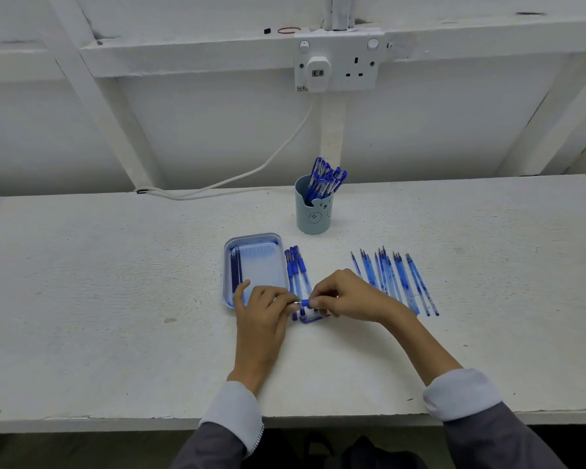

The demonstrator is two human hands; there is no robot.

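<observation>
The bench [115, 299] was white and faintly speckled. The cup [313, 214] was pale blue-grey with a bear face drawn in dark lines, and its pens [325, 177] had blue caps on clear barrels. The tray [254, 238] was translucent pale blue, smeared darker at its far end, with dark blue refills [236, 269] inside. The loose refills [396, 282] were clear, blotched with blue ink. The held pen [304, 302] showed a blue grip and silvery tip. The sleeves [487, 434] were grey, the cuffs [460, 394] pale.

The table [115, 299] looks rough, matt and white-painted; the tray [229, 265] and pen cup [313, 214] look smooth plastic.
</observation>
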